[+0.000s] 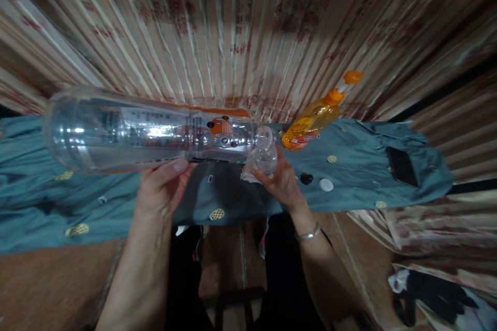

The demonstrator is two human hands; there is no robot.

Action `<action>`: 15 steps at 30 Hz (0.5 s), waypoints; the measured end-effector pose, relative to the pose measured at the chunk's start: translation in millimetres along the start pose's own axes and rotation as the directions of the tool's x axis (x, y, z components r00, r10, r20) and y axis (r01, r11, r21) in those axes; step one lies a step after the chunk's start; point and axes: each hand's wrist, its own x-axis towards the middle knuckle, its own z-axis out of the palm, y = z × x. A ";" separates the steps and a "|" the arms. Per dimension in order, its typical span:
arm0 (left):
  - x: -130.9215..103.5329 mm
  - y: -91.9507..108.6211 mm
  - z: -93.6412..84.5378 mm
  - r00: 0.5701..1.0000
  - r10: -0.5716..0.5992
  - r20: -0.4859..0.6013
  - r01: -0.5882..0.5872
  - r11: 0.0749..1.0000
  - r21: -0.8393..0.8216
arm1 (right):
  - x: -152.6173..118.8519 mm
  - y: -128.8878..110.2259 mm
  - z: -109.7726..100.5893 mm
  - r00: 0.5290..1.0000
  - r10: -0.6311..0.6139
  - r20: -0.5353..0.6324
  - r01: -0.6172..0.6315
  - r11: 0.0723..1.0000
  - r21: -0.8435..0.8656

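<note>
A large clear plastic bottle (155,137) with an orange cartoon print lies level above the cloth, its wide base to the left and its narrow neck to the right. My left hand (165,181) grips its lower side near the middle, thumb against the wall and the other fingers partly hidden beneath. At the neck, my right hand (281,178) presses a pale crumpled cloth (251,168) against the clear plastic; whether this is fabric or tissue I cannot tell. Just right of the neck stands a pump bottle (310,121) of orange liquid, its orange pump raised.
A teal patterned cloth (349,158) covers the narrow bench. On it, right of my hand, lie a small black cap (306,178), a white round lid (326,184) and a dark phone (403,166). A pleated curtain (233,36) hangs close behind. Dark fabric items (435,289) lie at lower right.
</note>
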 end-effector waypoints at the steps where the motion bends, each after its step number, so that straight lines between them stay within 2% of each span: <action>1: 0.0 0.0 0.2 1.000 -0.002 0.001 0.002 1.000 0.003 | 0.2 -0.6 -0.2 1.000 0.000 -0.001 0.000 1.000 0.001; 6: 0.2 0.4 0.8 0.999 -0.005 -0.035 0.005 1.000 -0.010 | 1.3 -2.9 -1.0 1.000 0.003 0.007 -0.003 1.000 0.008; 15: -0.1 1.1 1.5 1.000 0.011 0.005 -0.011 1.000 0.000 | 0.2 -0.6 0.1 1.000 0.011 0.002 -0.011 1.000 0.001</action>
